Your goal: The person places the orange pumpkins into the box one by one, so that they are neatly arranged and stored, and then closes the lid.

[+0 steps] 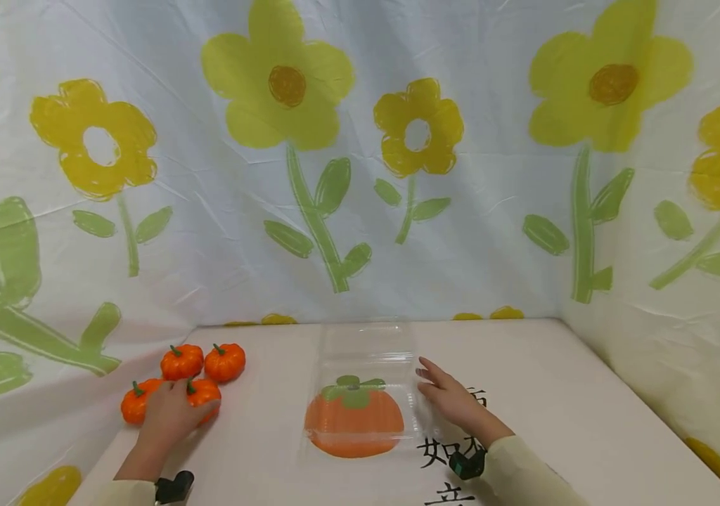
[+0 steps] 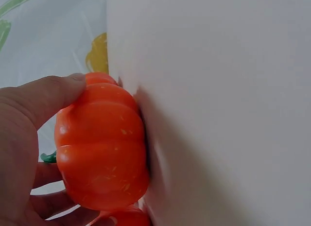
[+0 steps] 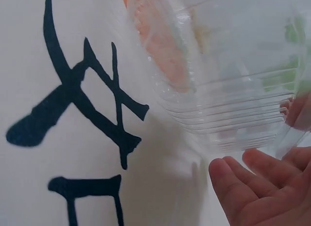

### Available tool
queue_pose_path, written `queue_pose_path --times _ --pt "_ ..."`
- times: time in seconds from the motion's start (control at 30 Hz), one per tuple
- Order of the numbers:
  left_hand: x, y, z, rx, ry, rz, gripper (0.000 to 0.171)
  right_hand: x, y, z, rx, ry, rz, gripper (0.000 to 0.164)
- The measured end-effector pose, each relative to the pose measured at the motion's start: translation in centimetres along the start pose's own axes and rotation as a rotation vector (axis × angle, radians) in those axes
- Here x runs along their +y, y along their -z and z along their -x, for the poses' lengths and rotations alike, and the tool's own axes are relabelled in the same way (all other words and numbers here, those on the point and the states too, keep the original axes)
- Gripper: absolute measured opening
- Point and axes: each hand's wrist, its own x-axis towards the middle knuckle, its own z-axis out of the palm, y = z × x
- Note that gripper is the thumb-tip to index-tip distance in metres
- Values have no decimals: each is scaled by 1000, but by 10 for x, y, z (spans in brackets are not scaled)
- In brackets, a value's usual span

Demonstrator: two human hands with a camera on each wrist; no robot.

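My left hand grips the front right one of several small orange toy pumpkins with green stems. In the left wrist view, the thumb lies across one side of this pumpkin and the fingers curl round the stem side. A clear plastic box with its lid folded back stands mid-table. Beside the box's right side is my right hand, its fingers loosely extended. In the right wrist view the fingertips are close to the ribbed wall; whether they touch it I cannot tell.
Two more pumpkins sit behind the left hand, and another lies at its left. The white tabletop bears a printed orange fruit under the box and black characters. A flower-print curtain encloses the table's back and sides.
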Motion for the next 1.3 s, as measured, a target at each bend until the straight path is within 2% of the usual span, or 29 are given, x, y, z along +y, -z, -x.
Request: queue_pose_path --times 0.1,0.3,0.43,0.7,1.0,1.3 --pt "5 -3 -1 -18 16 11 93 1 0 0 4 -2 5 62" --pt "11 -1 1 -72 76 59 91 4 -5 -1 -5 4 -84 60" --pt "12 1 2 -91 94 85 92 4 -9 -2 4 10 -124 60" --pt "21 -1 0 -90 46 99 94 3 -14 -2 17 0 -153 58" --pt "38 -6 4 -51 7 98 90 5 -14 -4 23 2 -132 58" --pt "49 -6 5 -55 -38 141 92 4 -15 -3 31 -4 -112 58"
